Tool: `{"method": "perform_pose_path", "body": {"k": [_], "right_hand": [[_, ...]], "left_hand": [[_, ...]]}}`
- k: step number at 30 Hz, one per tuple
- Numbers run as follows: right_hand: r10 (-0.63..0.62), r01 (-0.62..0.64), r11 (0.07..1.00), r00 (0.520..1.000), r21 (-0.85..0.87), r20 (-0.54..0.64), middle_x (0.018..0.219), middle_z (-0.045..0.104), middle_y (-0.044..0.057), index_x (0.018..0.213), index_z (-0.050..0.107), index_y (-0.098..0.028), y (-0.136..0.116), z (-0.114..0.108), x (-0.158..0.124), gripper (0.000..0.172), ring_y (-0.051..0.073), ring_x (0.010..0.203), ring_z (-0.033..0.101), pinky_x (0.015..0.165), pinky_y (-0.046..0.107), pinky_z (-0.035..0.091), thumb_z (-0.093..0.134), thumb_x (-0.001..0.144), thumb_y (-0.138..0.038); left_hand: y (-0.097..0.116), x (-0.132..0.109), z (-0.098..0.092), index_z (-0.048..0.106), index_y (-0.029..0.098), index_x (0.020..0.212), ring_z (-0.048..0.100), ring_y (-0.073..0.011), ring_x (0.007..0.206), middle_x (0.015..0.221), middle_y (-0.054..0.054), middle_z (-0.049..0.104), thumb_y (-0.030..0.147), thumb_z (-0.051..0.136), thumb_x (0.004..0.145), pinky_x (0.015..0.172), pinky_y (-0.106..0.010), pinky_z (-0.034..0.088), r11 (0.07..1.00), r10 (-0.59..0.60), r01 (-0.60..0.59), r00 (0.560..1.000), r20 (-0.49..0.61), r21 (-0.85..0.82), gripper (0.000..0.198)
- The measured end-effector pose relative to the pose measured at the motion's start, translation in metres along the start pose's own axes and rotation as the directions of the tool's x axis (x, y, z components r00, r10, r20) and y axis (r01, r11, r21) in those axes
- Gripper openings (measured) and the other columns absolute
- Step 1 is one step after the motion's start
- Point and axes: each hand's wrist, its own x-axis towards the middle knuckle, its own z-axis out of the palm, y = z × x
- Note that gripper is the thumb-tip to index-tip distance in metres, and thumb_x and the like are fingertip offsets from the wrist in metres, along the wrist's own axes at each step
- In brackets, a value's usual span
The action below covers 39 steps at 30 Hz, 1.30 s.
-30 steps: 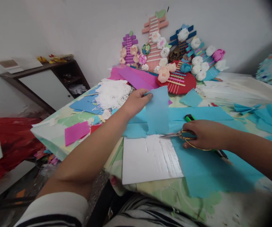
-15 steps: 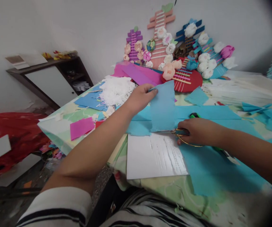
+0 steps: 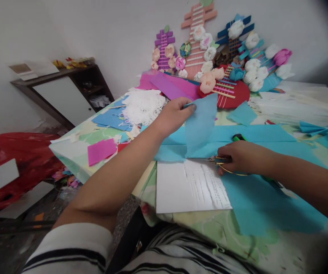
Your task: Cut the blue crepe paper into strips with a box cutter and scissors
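Note:
A piece of blue crepe paper [image 3: 202, 123] hangs from my left hand [image 3: 178, 114], whose thumb and fingers pinch its upper left corner. My right hand [image 3: 235, 158] is wrapped round a pair of scissors [image 3: 211, 159]. Their blades point left and lie along the lower edge of the held paper; how far apart the blades are is hard to see. A thin gold cord or wire loops below the right hand. Behind the held paper lies a long blue crepe strip [image 3: 255, 133]. Under the blades is a white board [image 3: 192, 190] with scored lines.
A green-and-black cutter [image 3: 239, 137] lies partly under my right hand. Large blue paper [image 3: 275, 205] covers the table's right front. White shredded strands [image 3: 144, 106], pink paper [image 3: 102, 151] and a red round piece [image 3: 223, 95] lie around. Flower-decorated stick crafts [image 3: 198, 42] lean on the wall.
The held paper now curves and its lower part has swung back, away from the blades. The whole view has shifted slightly; both hands keep their holds.

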Motion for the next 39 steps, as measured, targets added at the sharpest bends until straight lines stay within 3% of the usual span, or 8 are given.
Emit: {"method": "perform_pose_path", "body": {"k": [4,8,16,27,39], "right_hand": [[0.044,-0.044,0.999,0.999,-0.022,-0.004,0.069,0.061,0.003,0.071,0.055,-0.020,-0.001,-0.001,-0.002,0.033,0.018,0.064,0.054,0.051,0.026,0.029,0.056,0.065,-0.053],[0.038,-0.039,0.998,0.999,-0.043,-0.022,0.081,0.062,0.007,0.085,0.057,-0.020,-0.001,-0.001,-0.006,0.041,0.022,0.072,0.056,0.055,0.028,0.032,0.055,0.065,-0.055],[0.114,-0.114,0.993,0.993,-0.028,-0.018,0.074,0.061,0.006,0.082,0.056,-0.019,0.004,-0.003,-0.011,0.039,0.020,0.065,0.054,0.051,0.027,0.031,0.053,0.068,-0.054],[0.007,-0.008,1.000,1.000,-0.016,-0.027,0.078,0.062,0.007,0.081,0.056,-0.019,-0.015,-0.002,0.011,0.041,0.020,0.069,0.056,0.054,0.027,0.032,0.052,0.067,-0.057],[-0.011,0.011,1.000,0.998,0.000,-0.059,0.058,0.055,0.000,0.062,0.052,-0.021,-0.013,0.002,0.019,0.029,0.015,0.057,0.049,0.049,0.025,0.027,0.058,0.063,-0.049]], "left_hand": [[0.007,-0.003,-0.001,0.053,0.016,0.068,0.044,-0.0087,0.056,0.061,0.003,0.045,0.018,0.051,0.082,0.055,-0.022,0.038,1.000,0.010,-0.010,1.000,0.006,-0.012,0.014],[0.012,-0.005,-0.001,0.053,0.015,0.069,0.044,-0.0086,0.055,0.060,0.003,0.044,0.018,0.051,0.083,0.056,-0.023,0.037,1.000,0.019,-0.019,1.000,0.017,-0.010,0.015],[0.022,-0.009,-0.001,0.056,0.015,0.072,0.046,-0.0093,0.059,0.063,0.003,0.049,0.016,0.052,0.083,0.057,-0.023,0.037,1.000,0.025,-0.025,1.000,0.016,-0.016,0.012],[0.031,-0.017,-0.004,0.056,0.016,0.071,0.047,-0.0089,0.058,0.061,0.004,0.048,0.017,0.052,0.083,0.056,-0.022,0.037,0.999,0.042,-0.042,0.999,0.020,-0.009,0.013],[0.026,-0.018,-0.017,0.054,0.015,0.069,0.048,-0.0098,0.061,0.063,0.003,0.046,0.017,0.051,0.083,0.058,-0.022,0.036,0.999,0.044,-0.044,0.999,-0.006,0.009,0.015]]}}
